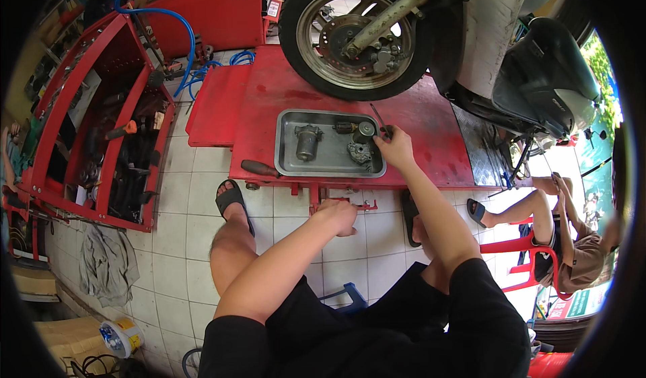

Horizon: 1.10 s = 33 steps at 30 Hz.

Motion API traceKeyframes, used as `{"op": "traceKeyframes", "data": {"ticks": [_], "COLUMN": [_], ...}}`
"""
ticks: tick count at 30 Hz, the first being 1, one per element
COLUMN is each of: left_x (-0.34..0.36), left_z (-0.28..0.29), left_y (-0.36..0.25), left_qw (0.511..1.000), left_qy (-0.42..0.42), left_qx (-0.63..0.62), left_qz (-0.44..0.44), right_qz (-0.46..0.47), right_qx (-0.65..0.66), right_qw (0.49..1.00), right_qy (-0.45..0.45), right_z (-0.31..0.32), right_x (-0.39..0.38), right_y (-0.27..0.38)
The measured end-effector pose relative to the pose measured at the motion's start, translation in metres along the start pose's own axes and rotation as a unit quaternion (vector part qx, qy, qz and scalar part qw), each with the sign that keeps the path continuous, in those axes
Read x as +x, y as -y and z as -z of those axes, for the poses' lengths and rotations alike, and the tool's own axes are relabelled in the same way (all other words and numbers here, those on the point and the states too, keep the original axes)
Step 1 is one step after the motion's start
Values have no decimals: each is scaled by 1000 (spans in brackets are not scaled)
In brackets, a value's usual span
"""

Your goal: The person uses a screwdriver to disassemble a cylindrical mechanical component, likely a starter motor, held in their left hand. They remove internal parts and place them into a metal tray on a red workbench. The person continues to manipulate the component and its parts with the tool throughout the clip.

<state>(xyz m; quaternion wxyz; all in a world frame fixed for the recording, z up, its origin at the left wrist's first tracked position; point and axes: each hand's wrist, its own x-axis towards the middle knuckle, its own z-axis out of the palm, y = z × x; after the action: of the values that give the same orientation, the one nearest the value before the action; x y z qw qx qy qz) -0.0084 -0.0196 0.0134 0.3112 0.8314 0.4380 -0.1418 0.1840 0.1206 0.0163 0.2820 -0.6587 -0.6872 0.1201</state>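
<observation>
My right hand [396, 148] is closed at the right edge of a grey metal tray [282, 170], its fingers round a thin dark rod-shaped tool [379, 117] that points up and away. In the tray, a cylindrical metal motor [307, 142] stands on the left. On the right are a round metal part [364, 132], a small dark cylinder [345, 127] and a cast metal housing [359, 152]. My left hand [338, 217] hangs in front of the lift's edge with its fingers curled; whatever they hold, if anything, is hidden.
The tray rests on a red lift platform [259, 119], beside a dark-handled tool [260, 168]. Behind it rises a scooter's front wheel [355, 38]. A red tool cart [101, 210] is at left, a grey cloth [108, 263] on the floor. Another person [572, 243] sits at right.
</observation>
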Motion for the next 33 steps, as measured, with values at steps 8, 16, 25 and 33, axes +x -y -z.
{"op": "traceKeyframes", "data": {"ticks": [8,16,25,33], "left_x": [2,-6,4,26], "left_z": [-3,6,22,33], "left_y": [3,3,6,17], "left_qw": [1000,998,986,770], "left_qy": [26,-56,-124,-447], "left_qx": [8,0,-105,-437], "left_qz": [11,-8,35,-127], "right_qz": [-73,-46,-164,-379], "right_qx": [-138,-11,304,692], "right_qw": [982,999,935,572], "right_qy": [108,-22,-83,224], "right_z": [-16,-11,2,34], "right_x": [29,24,10,-37], "right_y": [46,9,-6,47]}}
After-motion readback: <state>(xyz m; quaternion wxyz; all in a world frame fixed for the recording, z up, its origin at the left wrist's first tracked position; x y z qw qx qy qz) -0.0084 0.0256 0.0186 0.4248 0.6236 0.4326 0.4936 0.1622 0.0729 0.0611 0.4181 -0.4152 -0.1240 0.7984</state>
